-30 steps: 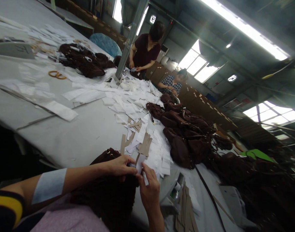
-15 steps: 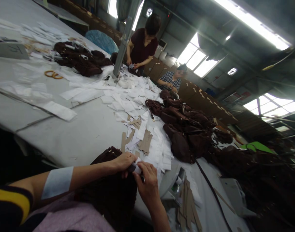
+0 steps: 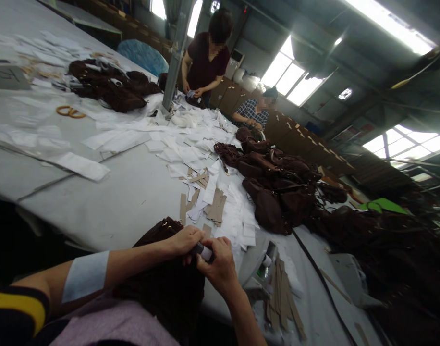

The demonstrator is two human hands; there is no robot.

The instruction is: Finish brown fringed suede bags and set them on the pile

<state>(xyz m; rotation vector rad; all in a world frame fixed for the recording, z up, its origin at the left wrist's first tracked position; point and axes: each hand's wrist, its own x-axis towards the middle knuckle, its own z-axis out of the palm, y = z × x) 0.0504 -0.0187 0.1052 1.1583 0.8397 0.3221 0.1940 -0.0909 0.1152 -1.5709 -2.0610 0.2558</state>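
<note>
A dark brown bag [image 3: 165, 283] lies at the table's near edge against my body, with gold-coloured rings along its top. My left hand [image 3: 187, 242] is closed on a dark strap of the bag. A white wrapping strip [image 3: 206, 253] sits around that strap, and my right hand [image 3: 220, 262] pinches it with thumb and fingers. Both hands are close together over the bag. Part of the strap is hidden under my left fingers. Just beyond my hands lie grey-brown card strips [image 3: 216, 206] and many white paper strips [image 3: 247, 226].
Brown bags [image 3: 274, 192] are heaped at the right, with another pile [image 3: 108, 86] at far left. A metal post [image 3: 174, 62] rises from the table. Tape dispensers [image 3: 261, 262] and card strips stand near right. Wooden rings [image 3: 70, 112] lie left. Two people work across the table.
My right hand's fingers have curled in closer around the white strip, and more of the strip shows. My left hand keeps its place. The view has shifted slightly.
</note>
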